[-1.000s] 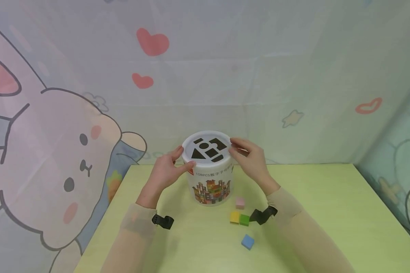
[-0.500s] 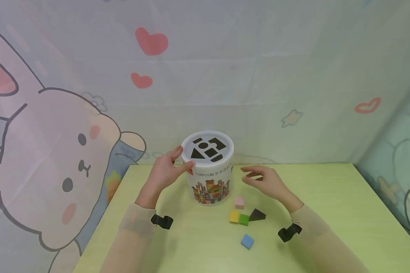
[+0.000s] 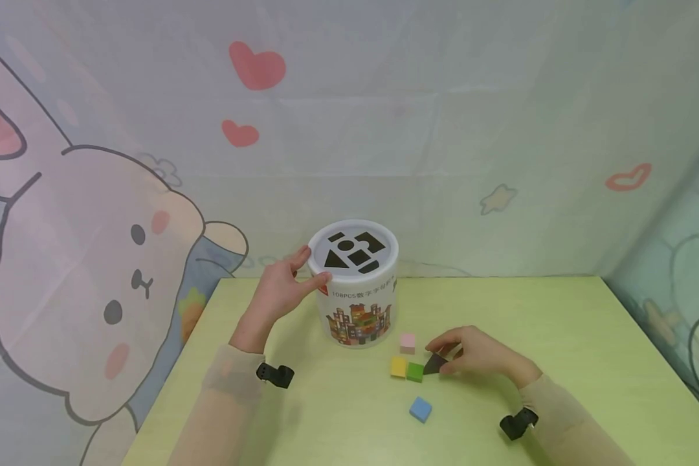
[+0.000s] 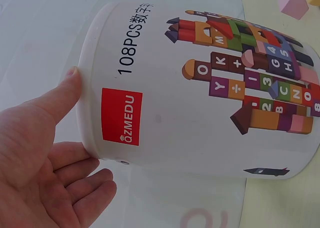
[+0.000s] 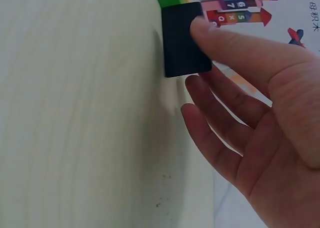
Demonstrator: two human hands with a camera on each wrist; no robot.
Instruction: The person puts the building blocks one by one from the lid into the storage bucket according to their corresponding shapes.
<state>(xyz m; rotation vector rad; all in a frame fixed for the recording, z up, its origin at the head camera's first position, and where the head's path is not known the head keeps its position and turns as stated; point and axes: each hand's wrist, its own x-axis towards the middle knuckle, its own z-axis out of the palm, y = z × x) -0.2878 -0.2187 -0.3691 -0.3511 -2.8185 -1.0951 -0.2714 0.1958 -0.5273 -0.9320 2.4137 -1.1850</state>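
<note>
A white bucket of toy blocks stands at the back middle of the table, its white lid cut with dark shaped holes. My left hand holds the lid's left rim between thumb and forefinger; in the left wrist view its other fingers hang loose beside the bucket. My right hand pinches a black triangular block low over the table, thumb on its face, forefinger mostly hidden behind it. Beside that block lie a green block, a yellow block and a pink block.
A blue block lies nearer the front of the pale green table. A printed cloth backdrop with a rabbit and hearts hangs right behind the table. A dark cable loops at the far right.
My right hand has left the lid's right rim and come down and right to the black triangular block, which it now pinches. My left hand has stayed on the lid.
</note>
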